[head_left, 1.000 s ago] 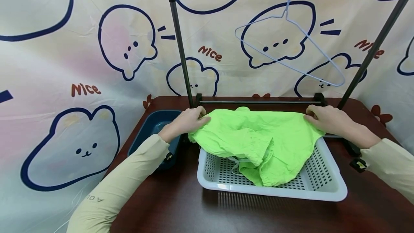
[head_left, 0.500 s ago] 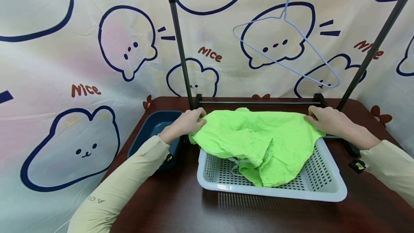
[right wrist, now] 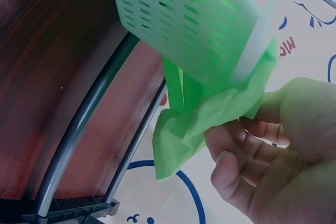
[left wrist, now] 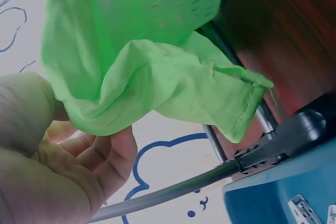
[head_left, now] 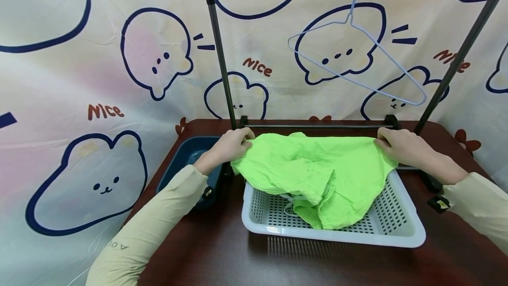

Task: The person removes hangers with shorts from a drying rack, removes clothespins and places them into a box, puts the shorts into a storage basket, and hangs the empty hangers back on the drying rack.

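A bright green garment (head_left: pixel 301 158) of thin cloth, with a pale drawstring, drapes over the white perforated basket (head_left: pixel 333 236) in the head view. My left hand (head_left: pixel 230 147) pinches its far left corner between thumb and fingers. At the far right corner, my right hand (head_left: pixel 405 147) pinches the cloth in the same way. A hemmed, sleeve-like end (left wrist: pixel 231 98) hangs past the left fingers in the left wrist view. Another loose flap (right wrist: pixel 176 145) hangs by the right fingers in the right wrist view. The garment's lower folds hide part of the basket's inside.
Behind stands a dark metal rack (head_left: pixel 220 43) with a light blue hanger (head_left: pixel 317 62) on its top bar. A blue bin (head_left: pixel 174 164), left of the basket, holds metal clips (left wrist: pixel 304 211). The brown table (head_left: pixel 198 250) extends in front of the basket.
My left hand has lifted slightly with its corner of the garment. The hanger has swung a little. My right hand and the basket stay almost where they were.
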Tool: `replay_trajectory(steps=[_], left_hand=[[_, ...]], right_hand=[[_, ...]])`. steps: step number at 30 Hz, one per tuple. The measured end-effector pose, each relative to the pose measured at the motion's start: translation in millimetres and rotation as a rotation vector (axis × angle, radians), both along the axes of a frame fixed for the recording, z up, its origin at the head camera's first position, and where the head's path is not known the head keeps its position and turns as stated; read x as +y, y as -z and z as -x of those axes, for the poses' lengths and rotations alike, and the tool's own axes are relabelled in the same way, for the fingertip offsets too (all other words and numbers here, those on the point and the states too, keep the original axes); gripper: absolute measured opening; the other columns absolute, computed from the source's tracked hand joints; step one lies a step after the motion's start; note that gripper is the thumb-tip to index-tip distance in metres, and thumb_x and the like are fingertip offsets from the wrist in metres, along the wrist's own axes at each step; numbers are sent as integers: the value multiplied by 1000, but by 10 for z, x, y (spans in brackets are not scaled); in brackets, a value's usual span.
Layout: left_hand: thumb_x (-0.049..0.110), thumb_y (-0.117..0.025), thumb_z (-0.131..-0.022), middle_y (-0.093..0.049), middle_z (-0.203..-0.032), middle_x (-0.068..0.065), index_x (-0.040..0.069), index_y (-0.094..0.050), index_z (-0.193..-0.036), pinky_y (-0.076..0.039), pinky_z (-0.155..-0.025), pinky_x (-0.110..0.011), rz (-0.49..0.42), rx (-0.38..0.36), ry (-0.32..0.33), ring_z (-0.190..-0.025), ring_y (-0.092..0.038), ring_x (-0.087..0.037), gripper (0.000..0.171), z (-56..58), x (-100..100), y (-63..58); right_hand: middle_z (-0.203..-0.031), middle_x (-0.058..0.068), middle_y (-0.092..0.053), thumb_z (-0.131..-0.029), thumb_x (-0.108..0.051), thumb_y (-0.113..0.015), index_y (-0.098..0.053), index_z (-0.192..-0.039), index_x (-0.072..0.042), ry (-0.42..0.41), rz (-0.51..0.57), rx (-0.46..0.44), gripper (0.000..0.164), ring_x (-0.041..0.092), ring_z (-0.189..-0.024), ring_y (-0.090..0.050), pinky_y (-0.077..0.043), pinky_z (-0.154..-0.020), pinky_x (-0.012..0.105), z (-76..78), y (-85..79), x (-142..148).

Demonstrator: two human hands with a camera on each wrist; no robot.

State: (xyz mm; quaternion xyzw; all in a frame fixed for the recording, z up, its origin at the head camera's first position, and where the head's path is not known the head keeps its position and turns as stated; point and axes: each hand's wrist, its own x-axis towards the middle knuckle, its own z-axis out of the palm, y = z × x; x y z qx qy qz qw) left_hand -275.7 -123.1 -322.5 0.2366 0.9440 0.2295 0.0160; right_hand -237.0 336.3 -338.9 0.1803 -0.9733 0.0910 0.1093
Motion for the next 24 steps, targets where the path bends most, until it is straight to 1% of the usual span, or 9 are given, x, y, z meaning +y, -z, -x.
replay_trajectory(steps=[3, 9, 13, 15, 18, 22, 24], left_hand=[[13, -54, -100, -68, -112, -12, 10, -62, -120, -52, -77, -36, -19, 17, 4, -86, -60, -22, 22, -7, 9, -37], [12, -54, -100, -68, -112, -12, 10, -63, -120, -53, -80, -37, -63, 36, 6, -90, -63, -22, 21, -19, 14, -110], [12, -53, -101, -68, -106, -11, 12, -63, -120, -49, -72, -33, -80, 46, 12, -81, -59, -21, 21, -26, 9, -140], [12, -53, -101, -68, -102, -10, 12, -64, -119, -46, -68, -31, -85, 48, 20, -75, -56, -19, 21, -44, 13, -154], [12, -53, -101, -67, -94, -9, 13, -64, -118, -43, -62, -29, -88, 60, 30, -65, -51, -18, 20, -80, 27, -173], [12, -54, -101, -67, -93, -8, 12, -64, -117, -40, -59, -28, -94, 94, 44, -62, -47, -17, 19, -131, 56, -195], [11, -54, -100, -68, -96, -8, 11, -65, -117, -39, -59, -28, -99, 113, 58, -63, -47, -17, 20, -153, 71, -202]], right_hand=[[-64, 0, -41, -101, -19, -54, -52, -85, -11, -2, 10, 14, 18, 13, -55, -40, -32, -48, 27, -21, -22, -9], [-67, 0, -48, -100, -15, -55, -57, -96, -7, -17, 29, 43, 10, 12, -55, -41, -33, -48, 25, -75, -64, -37], [-68, 0, -50, -99, -12, -58, -59, -98, -4, -30, 39, 66, 8, 12, -56, -41, -33, -49, 24, -148, -99, -85], [-68, 0, -51, -98, -11, -59, -59, -98, -4, -35, 47, 74, 7, 11, -56, -41, -32, -49, 24, -194, -122, -115], [-69, 0, -53, -96, -9, -62, -60, -97, -5, -51, 52, 111, 5, 9, -55, -40, -32, -49, 23, -256, -163, -163], [-69, -1, -56, -93, -8, -65, -62, -95, -6, -76, 55, 158, 4, 7, -53, -38, -32, -49, 23, -302, -208, -209], [-69, -1, -56, -93, -8, -65, -62, -95, -6, -77, 56, 165, 4, 6, -53, -38, -32, -49, 22, -320, -220, -220]])
